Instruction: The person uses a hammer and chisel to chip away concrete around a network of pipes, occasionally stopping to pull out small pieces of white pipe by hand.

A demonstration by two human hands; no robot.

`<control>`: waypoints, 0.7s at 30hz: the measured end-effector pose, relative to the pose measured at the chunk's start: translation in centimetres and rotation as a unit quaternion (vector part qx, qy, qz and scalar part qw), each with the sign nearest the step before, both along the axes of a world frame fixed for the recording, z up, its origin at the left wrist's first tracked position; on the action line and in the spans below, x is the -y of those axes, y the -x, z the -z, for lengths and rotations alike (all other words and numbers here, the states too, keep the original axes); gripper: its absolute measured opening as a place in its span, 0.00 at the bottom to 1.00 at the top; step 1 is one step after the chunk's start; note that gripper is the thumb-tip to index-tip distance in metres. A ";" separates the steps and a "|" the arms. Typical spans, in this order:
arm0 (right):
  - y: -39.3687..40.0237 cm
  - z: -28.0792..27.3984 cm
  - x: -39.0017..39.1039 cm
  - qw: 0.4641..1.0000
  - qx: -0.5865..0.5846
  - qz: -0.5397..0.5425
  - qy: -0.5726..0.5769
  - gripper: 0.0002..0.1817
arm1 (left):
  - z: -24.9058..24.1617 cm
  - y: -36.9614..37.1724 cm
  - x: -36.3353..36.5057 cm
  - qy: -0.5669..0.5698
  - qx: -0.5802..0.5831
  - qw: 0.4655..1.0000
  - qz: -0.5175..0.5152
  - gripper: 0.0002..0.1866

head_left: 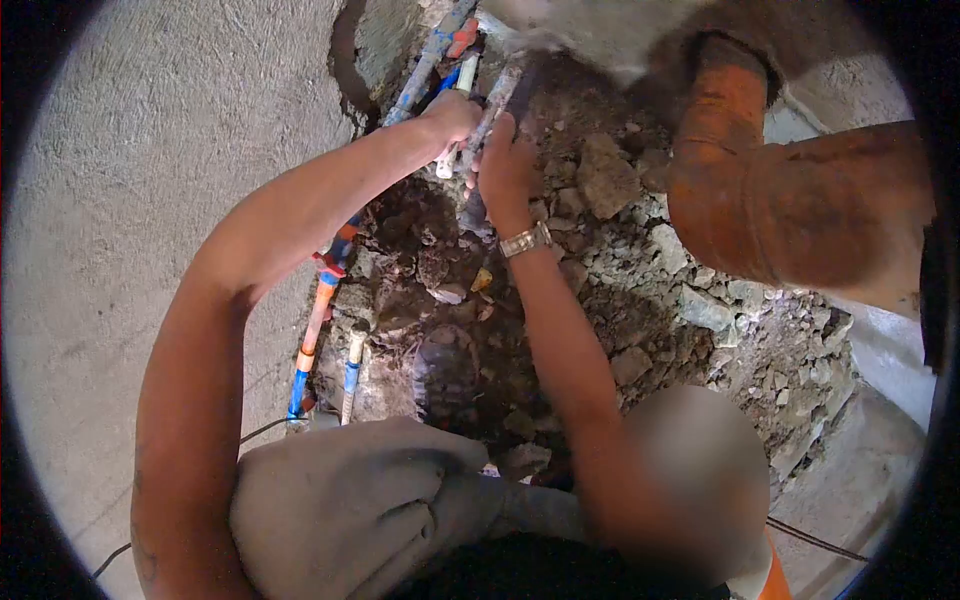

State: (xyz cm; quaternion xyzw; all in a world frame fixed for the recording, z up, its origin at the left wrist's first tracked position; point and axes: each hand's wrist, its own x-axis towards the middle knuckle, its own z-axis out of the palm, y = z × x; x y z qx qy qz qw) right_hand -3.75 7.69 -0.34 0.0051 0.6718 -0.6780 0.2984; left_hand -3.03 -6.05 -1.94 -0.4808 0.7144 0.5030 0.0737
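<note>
My left hand point(455, 117) is closed around a white pipe point(467, 72), whose lower end point(445, 168) shows below the fingers. Close beside it, my right hand point(508, 175), with a watch point(526, 239) on the wrist, is wrapped around a dirt-covered grey pipe point(503, 88). Its fingertips curl round the left side of that pipe. Left of both hands runs a thicker grey-blue pipe point(425, 70) with a red fitting point(463, 39) near its top. What lies inside my palms is hidden.
An orange drain pipe point(720, 180) bends out of the wall at the right. Broken stone and rubble point(640, 260) fill the trench. An orange and blue pipe point(313, 325) and a short white pipe point(352, 370) stand along the left concrete edge point(200, 130).
</note>
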 end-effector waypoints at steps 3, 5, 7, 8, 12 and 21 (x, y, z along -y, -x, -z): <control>1.6 -0.4 -0.8 0.985 0.099 -0.135 0.048 0.24 | -0.7 0.2 -0.2 0.007 -0.009 1.000 0.023 0.11; 1.4 -0.7 -1.3 0.991 0.071 -0.088 0.072 0.23 | -0.4 0.5 0.0 0.020 -0.005 1.000 0.023 0.11; 0.1 -1.6 -0.8 0.994 0.076 -0.051 0.055 0.22 | -0.9 0.2 -0.5 0.030 0.006 0.999 0.021 0.12; -0.3 -2.0 -0.7 0.996 0.078 -0.011 0.039 0.22 | -1.3 0.1 -0.8 0.016 0.002 1.000 0.003 0.12; 2.4 3.6 0.2 0.985 0.055 -0.164 0.023 0.21 | -1.0 0.3 -0.7 -0.001 -0.023 0.999 0.032 0.12; 2.4 1.2 -0.7 0.986 0.065 -0.149 0.042 0.25 | -1.3 0.3 -1.0 0.026 0.004 1.000 0.015 0.11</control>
